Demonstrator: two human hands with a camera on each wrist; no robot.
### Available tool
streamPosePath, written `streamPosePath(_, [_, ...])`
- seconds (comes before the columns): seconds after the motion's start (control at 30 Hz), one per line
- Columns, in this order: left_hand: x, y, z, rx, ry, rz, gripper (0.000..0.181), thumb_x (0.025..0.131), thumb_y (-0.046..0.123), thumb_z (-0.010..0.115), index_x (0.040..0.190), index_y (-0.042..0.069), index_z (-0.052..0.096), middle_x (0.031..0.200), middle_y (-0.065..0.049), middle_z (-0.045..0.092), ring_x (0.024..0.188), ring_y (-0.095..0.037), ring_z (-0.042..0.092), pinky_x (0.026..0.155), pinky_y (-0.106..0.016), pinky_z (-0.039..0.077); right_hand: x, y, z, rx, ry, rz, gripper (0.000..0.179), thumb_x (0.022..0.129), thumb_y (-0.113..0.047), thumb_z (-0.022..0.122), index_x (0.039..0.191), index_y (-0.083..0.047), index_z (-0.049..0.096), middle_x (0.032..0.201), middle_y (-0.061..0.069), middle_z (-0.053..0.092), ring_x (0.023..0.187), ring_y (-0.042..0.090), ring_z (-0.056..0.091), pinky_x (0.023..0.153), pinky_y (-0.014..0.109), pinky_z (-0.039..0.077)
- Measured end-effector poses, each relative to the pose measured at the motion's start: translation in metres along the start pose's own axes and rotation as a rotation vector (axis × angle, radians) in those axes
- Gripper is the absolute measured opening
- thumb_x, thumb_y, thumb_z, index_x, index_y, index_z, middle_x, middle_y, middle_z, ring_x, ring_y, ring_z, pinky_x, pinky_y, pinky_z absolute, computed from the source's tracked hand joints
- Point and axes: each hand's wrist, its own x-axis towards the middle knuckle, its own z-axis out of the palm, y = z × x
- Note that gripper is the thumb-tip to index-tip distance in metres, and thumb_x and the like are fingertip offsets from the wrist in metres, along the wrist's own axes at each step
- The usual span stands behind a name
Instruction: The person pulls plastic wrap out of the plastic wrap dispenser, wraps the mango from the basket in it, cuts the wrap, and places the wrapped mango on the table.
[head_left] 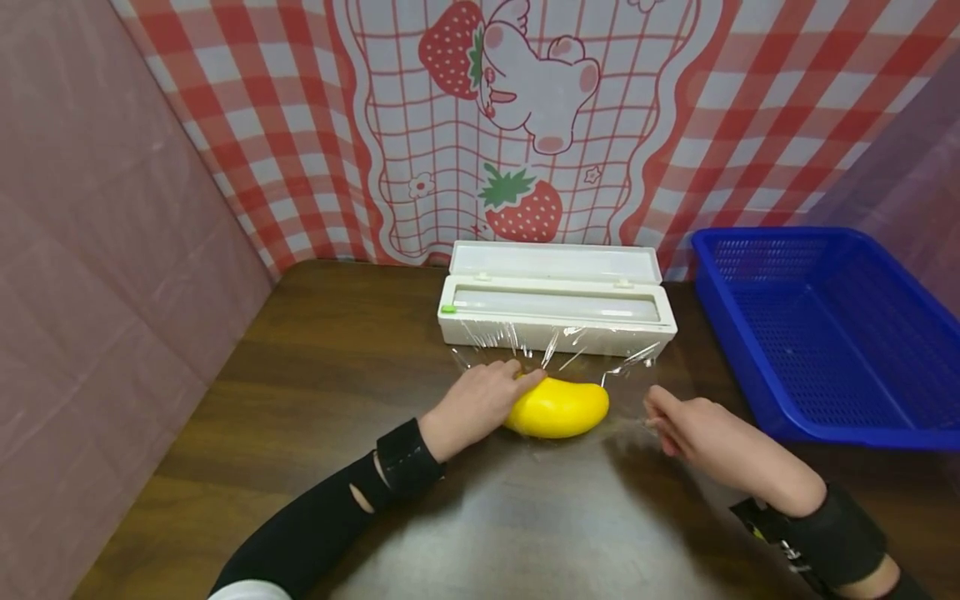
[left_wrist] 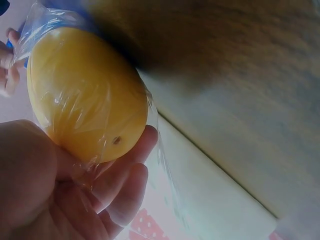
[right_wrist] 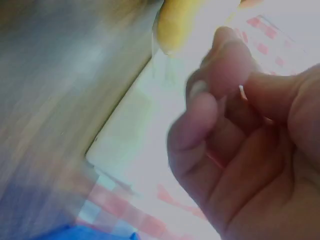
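Note:
A smooth yellow mango (head_left: 558, 408), possibly a model, is held near the table in my left hand (head_left: 483, 400), whose thumb and fingers grip its left end. Clear cling film (left_wrist: 75, 102) covers the mango, with creases gathered near the thumb. In the head view the film also stretches back to the front of a white cling film box (head_left: 557, 282), which lies with its lid raised. To the right of the mango, my right hand (head_left: 701, 429) pinches the film's edge in curled fingers. The film is hard to make out in the right wrist view.
A blue plastic basket (head_left: 795, 367) stands at the right, close to the right hand. Behind the box hangs a red checked cloth (head_left: 262, 108) with strawberry prints. A pink curtain (head_left: 90, 275) borders the brown wooden table (head_left: 300, 392) at the left.

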Motion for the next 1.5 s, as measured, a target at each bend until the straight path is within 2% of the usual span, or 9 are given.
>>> streamPosePath(0.27, [0.0,0.0,-0.001,0.007,0.011,0.013,0.047,0.089,0.006,0.054,0.132,0.024,0.051,0.092,-0.002,0.055,0.068,-0.013,0.048,0.054,-0.024,0.044,0.023,-0.001,0.008,0.005,0.119,-0.017,0.014,0.094,-0.012,0.049,0.089,-0.021,0.039,0.063,-0.016,0.043,0.052,-0.004,0.039,0.05,0.019,0.036])
streamPosePath(0.4, [0.0,0.0,-0.002,0.007,0.013,0.025,0.047,0.088,0.006,0.055,0.132,0.024,0.052,0.09,-0.001,0.053,0.067,-0.012,0.046,0.054,-0.024,0.043,0.038,-0.003,0.016,-0.029,0.176,-0.028,0.016,0.092,-0.01,0.052,0.088,-0.019,0.039,0.066,-0.014,0.043,0.055,-0.001,0.039,0.053,0.021,0.036])
streamPosePath(0.63, [0.0,0.0,-0.001,0.006,0.011,0.038,0.048,0.088,0.005,0.054,0.132,0.024,0.051,0.094,-0.002,0.055,0.068,-0.012,0.048,0.055,-0.024,0.044,0.056,-0.004,0.034,-0.066,0.257,0.025,0.013,0.092,-0.01,0.052,0.089,-0.014,0.04,0.067,-0.009,0.04,0.058,0.005,0.04,0.052,0.025,0.037])
streamPosePath(0.77, [0.001,0.0,0.0,0.016,0.015,0.045,0.047,0.089,0.007,0.054,0.132,0.024,0.051,0.096,-0.001,0.055,0.07,-0.012,0.049,0.056,-0.024,0.044,0.06,-0.004,0.043,-0.1,0.276,0.038,0.01,0.091,-0.013,0.054,0.089,-0.014,0.044,0.072,-0.006,0.042,0.065,0.011,0.043,0.057,0.029,0.039])
streamPosePath(0.9, [0.001,0.001,0.0,0.016,0.01,0.044,0.046,0.089,0.01,0.054,0.132,0.026,0.05,0.099,-0.001,0.054,0.074,-0.013,0.05,0.059,-0.025,0.045,0.063,-0.004,0.051,-0.085,0.239,0.043,0.009,0.091,-0.016,0.055,0.089,-0.017,0.047,0.076,-0.006,0.046,0.071,0.012,0.046,0.062,0.031,0.04])
streamPosePath(1.13, [0.001,0.0,0.001,0.001,-0.028,0.041,0.048,0.088,0.012,0.056,0.134,0.026,0.048,0.104,-0.001,0.054,0.078,-0.014,0.051,0.063,-0.025,0.046,0.065,-0.002,0.055,-0.045,0.217,0.123,0.009,0.09,-0.019,0.058,0.087,-0.018,0.049,0.076,-0.006,0.048,0.07,0.014,0.045,0.061,0.031,0.039])
streamPosePath(1.33, [0.0,0.0,0.001,-0.021,-0.063,0.029,0.052,0.087,0.015,0.059,0.136,0.026,0.046,0.106,-0.002,0.054,0.079,-0.014,0.049,0.067,-0.025,0.046,0.067,-0.003,0.056,-0.049,0.326,0.112,0.01,0.082,-0.016,0.067,0.082,-0.013,0.057,0.079,-0.001,0.047,0.077,0.021,0.042,0.068,0.034,0.035])
streamPosePath(1.4, [0.0,0.0,0.001,-0.025,-0.065,0.022,0.051,0.087,0.016,0.059,0.136,0.026,0.046,0.106,-0.002,0.054,0.079,-0.015,0.049,0.067,-0.025,0.046,0.068,-0.005,0.057,-0.063,0.367,0.101,0.012,0.079,-0.014,0.069,0.083,-0.012,0.058,0.081,0.0,0.044,0.078,0.022,0.041,0.068,0.035,0.035])
streamPosePath(1.5, [-0.001,0.001,0.001,-0.023,-0.061,0.013,0.05,0.088,0.017,0.058,0.135,0.027,0.047,0.105,-0.003,0.053,0.078,-0.015,0.048,0.067,-0.025,0.046,0.069,-0.009,0.059,-0.076,0.376,0.106,0.014,0.078,-0.013,0.069,0.086,-0.013,0.057,0.081,-0.001,0.043,0.076,0.019,0.044,0.063,0.034,0.038])
